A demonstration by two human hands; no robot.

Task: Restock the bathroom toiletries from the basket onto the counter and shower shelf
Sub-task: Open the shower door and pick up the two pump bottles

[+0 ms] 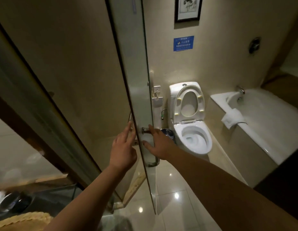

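Access to the shower enclosure is judged to be the step in hand, as seen in the head view. The glass shower door (pixel 141 100) is presented almost edge-on down the middle of the frame. The left hand (pixel 123 150) is held on the left side of the pane with its fingers straight and close together, the tips reaching the inner handle bar (pixel 130 120); whether contact is made cannot be told. The right hand (pixel 160 144) is placed on the other side of the pane, fingers and thumb spread over the outer chrome door handle (pixel 145 130); no closed grip is shown, and nothing is carried in either hand. The wicker basket (pixel 24 220) is located at the bottom left corner, low and near the person, well apart from both hands; only part of its woven rim is visible, so its contents cannot be identified. Neither the counter nor the shower shelf can be made out. To the right of the door a toilet (pixel 193 139) is shown with lid and seat raised, a dark waste bin (pixel 168 132) just beside it, and a bathtub (pixel 261 130) with a folded towel (pixel 232 117) draped over its rim. No restocked toiletry can be seen anywhere, so progress cannot be confirmed. Items are still to be taken from the basket and set out on both surfaces.
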